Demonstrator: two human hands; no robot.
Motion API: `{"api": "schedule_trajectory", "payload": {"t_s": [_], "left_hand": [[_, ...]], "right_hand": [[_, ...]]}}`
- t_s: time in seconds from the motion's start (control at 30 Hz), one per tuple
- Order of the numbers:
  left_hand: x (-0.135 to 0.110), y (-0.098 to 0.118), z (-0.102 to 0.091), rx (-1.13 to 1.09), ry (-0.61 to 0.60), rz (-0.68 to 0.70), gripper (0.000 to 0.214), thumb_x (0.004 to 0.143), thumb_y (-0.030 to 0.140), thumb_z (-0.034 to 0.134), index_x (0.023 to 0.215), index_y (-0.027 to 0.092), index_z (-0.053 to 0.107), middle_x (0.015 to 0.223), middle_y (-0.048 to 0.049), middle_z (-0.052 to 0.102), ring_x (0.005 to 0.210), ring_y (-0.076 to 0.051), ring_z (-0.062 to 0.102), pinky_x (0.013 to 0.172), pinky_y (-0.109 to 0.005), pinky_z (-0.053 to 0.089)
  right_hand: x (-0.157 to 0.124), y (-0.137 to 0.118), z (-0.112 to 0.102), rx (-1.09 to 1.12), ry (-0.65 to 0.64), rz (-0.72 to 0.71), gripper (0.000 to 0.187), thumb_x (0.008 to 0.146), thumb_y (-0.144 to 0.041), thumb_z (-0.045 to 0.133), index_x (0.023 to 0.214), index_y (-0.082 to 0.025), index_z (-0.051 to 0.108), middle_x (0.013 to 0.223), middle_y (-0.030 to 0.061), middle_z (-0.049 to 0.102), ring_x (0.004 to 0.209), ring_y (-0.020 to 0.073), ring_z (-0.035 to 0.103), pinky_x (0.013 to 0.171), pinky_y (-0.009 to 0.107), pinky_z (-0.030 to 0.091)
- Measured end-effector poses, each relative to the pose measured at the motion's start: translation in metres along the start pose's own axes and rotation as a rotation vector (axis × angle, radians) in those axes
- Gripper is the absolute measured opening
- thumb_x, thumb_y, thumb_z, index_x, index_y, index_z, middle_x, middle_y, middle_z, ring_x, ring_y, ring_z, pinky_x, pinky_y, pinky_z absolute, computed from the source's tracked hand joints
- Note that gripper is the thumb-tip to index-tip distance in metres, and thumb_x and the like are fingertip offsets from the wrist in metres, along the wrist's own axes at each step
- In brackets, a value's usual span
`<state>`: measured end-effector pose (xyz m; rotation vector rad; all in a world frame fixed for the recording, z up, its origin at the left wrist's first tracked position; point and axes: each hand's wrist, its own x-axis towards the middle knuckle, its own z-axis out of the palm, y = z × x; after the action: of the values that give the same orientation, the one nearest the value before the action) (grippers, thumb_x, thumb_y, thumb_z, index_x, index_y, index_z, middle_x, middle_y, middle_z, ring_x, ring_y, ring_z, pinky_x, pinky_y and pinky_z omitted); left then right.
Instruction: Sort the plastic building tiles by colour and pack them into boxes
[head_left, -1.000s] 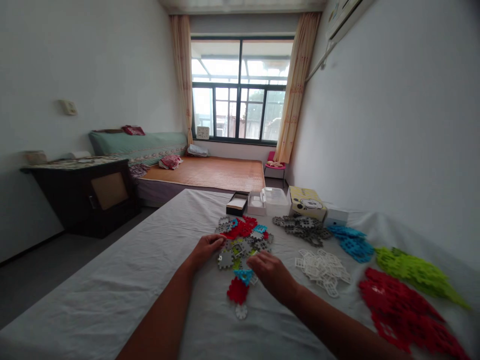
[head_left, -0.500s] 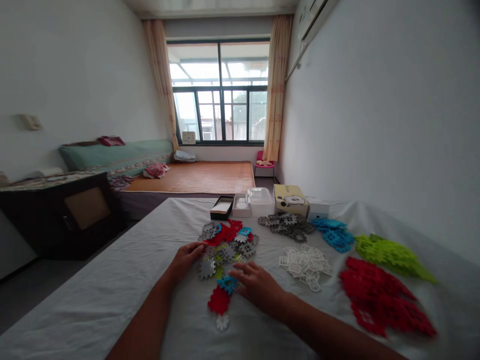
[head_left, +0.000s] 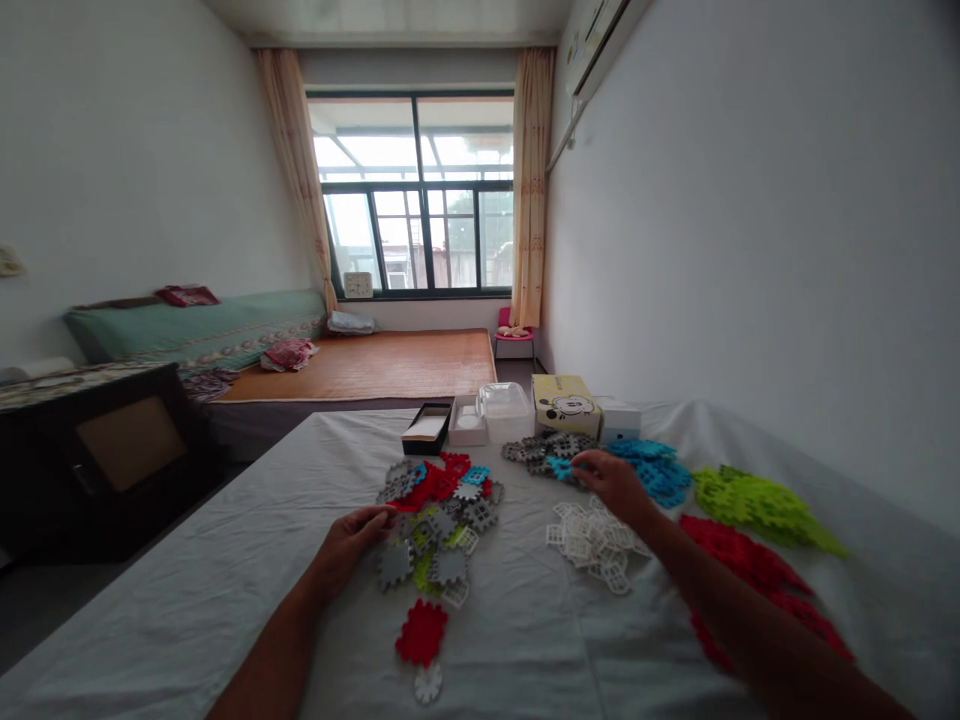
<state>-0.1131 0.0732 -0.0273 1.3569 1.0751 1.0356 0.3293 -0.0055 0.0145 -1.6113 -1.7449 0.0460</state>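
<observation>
A second ago my right hand lay low over the near edge of the mixed heap, fingers flat on a blue piece there. Now it has swung away to the far right, and its fingers pinch a blue piece at their tips (thumb under, as far as I can make out). The piece hangs just above the near edge of the grey heap, with the blue heap just beside my knuckles on the right. My forearm crosses over the white heap on the way out.

So the blue piece is out of the mixed heap and up among the single-colour ones, not yet set down on any of them.

My left hand has barely moved: it rests on the bench at the left edge of the mixed heap, fingers curled in against a grey piece; I cannot tell whether they grip it or only touch it.

My head has turned too, so everything sits further left in view than before. The green heap and the red heap lie well to the right, untouched. A lone red piece and a small white one lie nearest me, apart from the mixed heap.
</observation>
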Motion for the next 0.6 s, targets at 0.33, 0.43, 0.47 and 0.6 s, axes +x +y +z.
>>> {"api": "schedule_trajectory", "payload": {"t_s": [0.33,0.43,0.47,0.6], "left_hand": [[-0.001,0.003,0.002,0.001,-0.016,-0.014,0.04,0.064,0.043,0.073,0.091,0.015,0.071,0.087,-0.0073,0.071,0.083,-0.022,0.064,0.074,-0.03,0.05],[-0.002,0.003,0.004,0.014,-0.022,-0.006,0.041,0.063,0.045,0.072,0.091,0.014,0.071,0.087,-0.0076,0.071,0.082,-0.022,0.064,0.072,-0.029,0.05],[-0.002,0.003,0.004,0.016,-0.025,-0.003,0.041,0.063,0.045,0.072,0.091,0.015,0.071,0.087,-0.0074,0.071,0.082,-0.021,0.064,0.072,-0.029,0.05],[-0.001,0.001,0.004,0.023,-0.034,0.019,0.038,0.064,0.044,0.072,0.089,0.016,0.072,0.085,-0.0059,0.071,0.081,-0.02,0.063,0.071,-0.027,0.048]], "right_hand": [[0.022,0.127,-0.063,-0.568,0.152,0.443,0.026,0.081,-0.036,0.05,0.094,-0.021,0.065,0.098,0.0138,0.066,0.094,0.0317,0.056,0.071,0.042,0.044],[0.031,0.082,-0.034,-0.43,0.125,0.179,0.029,0.084,-0.029,0.045,0.1,-0.015,0.064,0.107,0.0168,0.064,0.101,0.0307,0.054,0.083,0.046,0.042],[0.034,0.063,-0.02,-0.374,0.078,0.086,0.028,0.084,-0.027,0.045,0.101,-0.015,0.064,0.107,0.0154,0.064,0.101,0.0283,0.055,0.087,0.044,0.041],[0.036,-0.015,0.05,-0.213,-0.134,-0.175,0.027,0.083,-0.026,0.049,0.105,-0.02,0.064,0.107,0.0053,0.066,0.102,0.0197,0.056,0.091,0.033,0.042]]}}
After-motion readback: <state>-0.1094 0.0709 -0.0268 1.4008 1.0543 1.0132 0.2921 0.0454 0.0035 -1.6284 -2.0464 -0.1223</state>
